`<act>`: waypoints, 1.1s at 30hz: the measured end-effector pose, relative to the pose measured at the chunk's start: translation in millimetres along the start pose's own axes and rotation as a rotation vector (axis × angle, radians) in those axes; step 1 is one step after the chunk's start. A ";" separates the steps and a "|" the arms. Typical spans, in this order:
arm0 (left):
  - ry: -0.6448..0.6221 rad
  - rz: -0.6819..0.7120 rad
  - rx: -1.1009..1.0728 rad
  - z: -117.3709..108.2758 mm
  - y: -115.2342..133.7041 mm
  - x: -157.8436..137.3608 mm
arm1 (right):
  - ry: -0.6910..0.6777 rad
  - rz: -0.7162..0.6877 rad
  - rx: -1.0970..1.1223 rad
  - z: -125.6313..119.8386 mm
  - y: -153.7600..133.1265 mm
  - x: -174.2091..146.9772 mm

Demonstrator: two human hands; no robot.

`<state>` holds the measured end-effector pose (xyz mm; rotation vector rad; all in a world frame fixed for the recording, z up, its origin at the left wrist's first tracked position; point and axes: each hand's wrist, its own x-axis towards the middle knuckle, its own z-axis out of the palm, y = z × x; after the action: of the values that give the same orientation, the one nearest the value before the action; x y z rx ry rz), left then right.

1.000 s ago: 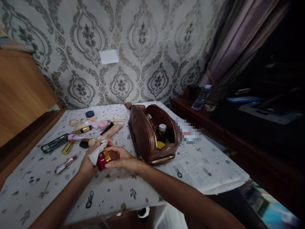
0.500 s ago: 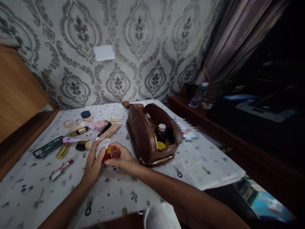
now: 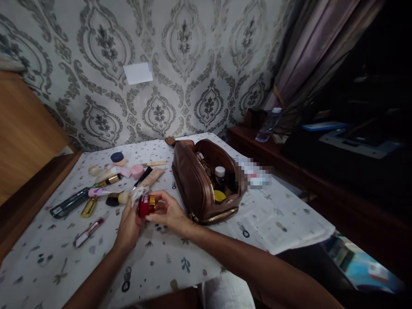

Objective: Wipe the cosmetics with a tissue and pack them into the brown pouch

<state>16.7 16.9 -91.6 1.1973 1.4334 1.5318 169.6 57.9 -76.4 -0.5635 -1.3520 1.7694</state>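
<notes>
A small red cosmetic jar with a gold band (image 3: pixel 146 205) is held above the table between my two hands. My right hand (image 3: pixel 167 213) grips its gold end with thumb and fingers. On the other side, my left hand (image 3: pixel 129 223) closes around a crumpled white wipe (image 3: pixel 139 194) that lies against the jar's red part. The left fingertips are partly hidden behind the jar and wipe. Just to the right stands a brown leather toiletry bag (image 3: pixel 193 184), unzipped, with a white-capped bottle (image 3: pixel 219 174) and a yellow lid (image 3: pixel 219 196) inside.
Left of my hands lie a dark green tube (image 3: pixel 69 204), a gold lipstick (image 3: pixel 89 207), a lip gloss (image 3: pixel 89 231), a makeup brush (image 3: pixel 117 198), a beige tube (image 3: pixel 152 177), a pink jar (image 3: pixel 137 171) and a navy-lidded jar (image 3: pixel 118 159). A water bottle (image 3: pixel 269 124) stands on the side furniture.
The wipe has gone from spread flat to bunched up in my left hand. More of the jar's red side with its lettering now shows. The view has shifted slightly.
</notes>
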 end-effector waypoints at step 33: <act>-0.097 0.342 0.419 4.7 8.8 -9.4 | 0.163 0.253 0.446 -0.8 -1.7 6.1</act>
<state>25.0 8.4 -84.6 1.8206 1.5921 1.4006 167.3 63.5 -74.2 -0.6299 -0.7637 2.0973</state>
